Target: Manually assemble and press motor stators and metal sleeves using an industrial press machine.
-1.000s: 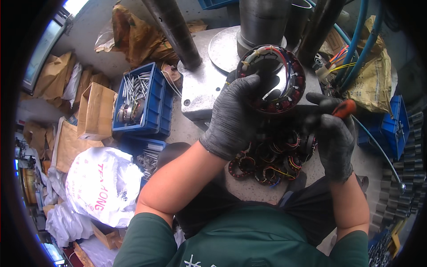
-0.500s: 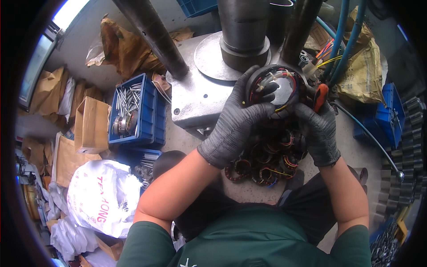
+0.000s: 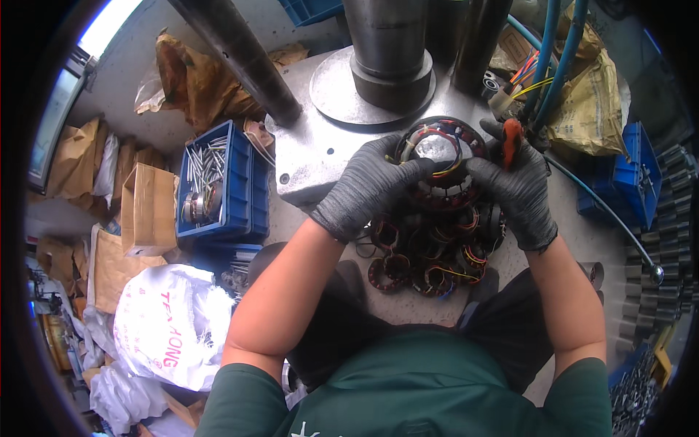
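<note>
Both hands wear dark grey gloves. My left hand (image 3: 368, 186) grips the left side of a round motor stator (image 3: 440, 164) with red-brown copper windings and coloured wires. My right hand (image 3: 517, 186) holds the stator's right side and also pinches a small tool with an orange handle (image 3: 512, 138). The stator is held just above the grey metal press base (image 3: 313, 156). Below the hands lies a pile of several similar wound stators (image 3: 429, 255).
A thick steel press column (image 3: 386, 44) stands on a round plate behind the stator. A blue bin of metal pins (image 3: 215, 182) sits at left, cardboard boxes (image 3: 145, 207) and a white sack (image 3: 171, 324) lower left. Blue hoses (image 3: 553, 58) and blue crates (image 3: 630, 178) at right.
The stator has come down from a raised, tilted hold to lie flatter between both hands near the press base. The view has shifted, bringing the press column more to centre.
</note>
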A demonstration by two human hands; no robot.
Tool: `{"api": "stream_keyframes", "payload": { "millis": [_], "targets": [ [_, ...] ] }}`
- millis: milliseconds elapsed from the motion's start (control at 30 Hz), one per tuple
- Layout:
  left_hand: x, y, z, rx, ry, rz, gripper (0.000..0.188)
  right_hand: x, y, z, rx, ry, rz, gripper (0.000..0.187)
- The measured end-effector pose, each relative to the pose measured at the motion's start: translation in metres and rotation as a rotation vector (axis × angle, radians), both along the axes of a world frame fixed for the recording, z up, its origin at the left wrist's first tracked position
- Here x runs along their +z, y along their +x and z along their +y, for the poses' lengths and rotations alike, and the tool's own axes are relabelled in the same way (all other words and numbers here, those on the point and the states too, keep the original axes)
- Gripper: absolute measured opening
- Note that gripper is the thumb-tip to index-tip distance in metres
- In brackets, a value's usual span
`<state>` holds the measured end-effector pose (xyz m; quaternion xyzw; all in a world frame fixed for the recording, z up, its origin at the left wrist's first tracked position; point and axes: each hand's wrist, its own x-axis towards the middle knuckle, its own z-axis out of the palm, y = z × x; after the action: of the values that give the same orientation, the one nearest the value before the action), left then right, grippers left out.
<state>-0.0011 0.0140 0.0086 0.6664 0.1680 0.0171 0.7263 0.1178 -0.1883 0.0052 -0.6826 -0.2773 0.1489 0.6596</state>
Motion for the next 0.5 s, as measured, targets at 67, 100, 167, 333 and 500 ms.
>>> {"api": "stream_keyframes", "payload": {
  "millis": [67, 100, 167, 333, 500],
  "targets": [
    [0.003, -0.001, 0.0, 0.017, -0.004, 0.029, 0.03, 0.005, 0.003, 0.0, 0.01, -0.032, 0.037, 0.049],
    [0.005, -0.001, -0.001, 0.034, -0.007, 0.056, 0.028, 0.005, 0.007, 0.0, 0.014, -0.034, 0.036, 0.049],
    [0.0, 0.001, -0.001, 0.077, -0.053, 0.012, 0.027, 0.004, 0.019, -0.004, -0.008, 0.186, 0.233, 0.046],
    [-0.015, 0.003, 0.009, 0.19, -0.171, -0.076, 0.023, 0.014, 0.039, -0.029, -0.06, 0.268, 0.054, 0.035],
    [-0.021, 0.003, 0.014, 0.251, -0.065, -0.157, 0.022, 0.032, 0.011, -0.036, 0.04, 0.266, 0.08, 0.027]
  ]
}}
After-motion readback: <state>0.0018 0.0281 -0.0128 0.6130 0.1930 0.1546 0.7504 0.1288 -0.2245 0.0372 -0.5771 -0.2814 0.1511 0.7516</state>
